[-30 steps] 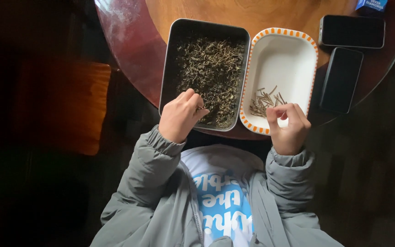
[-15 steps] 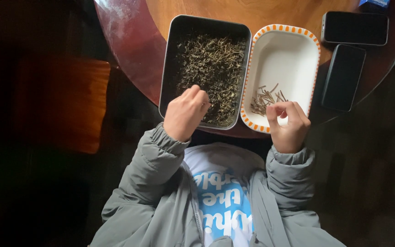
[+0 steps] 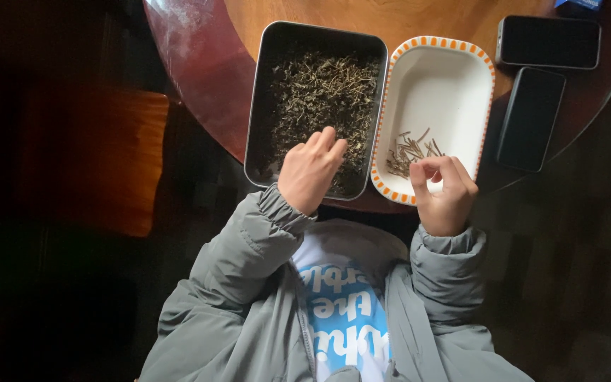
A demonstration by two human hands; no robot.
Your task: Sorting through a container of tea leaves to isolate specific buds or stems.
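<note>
Both hands at trays' near edges (left hand (image 3: 310, 172) in metal tray (image 3: 257, 106), right hand (image 3: 443, 192) over white dish (image 3: 484, 92)).

One head camera looks steeply down from close above, taking in the near edge of the round table (image 3: 199, 64) and the wearer's jacket (image 3: 249, 283).

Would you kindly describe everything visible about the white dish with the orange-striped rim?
The white dish is a rounded rectangle, seemingly ceramic or enamel, with an orange-and-white dashed rim. It lies flat at the round wooden table's near edge, close beside the dark metal tray of dried leaves. A small heap of pale stems lies at its near end; the rest is bare. The right hand hovers over its near rim, fingertips pinched.
</note>
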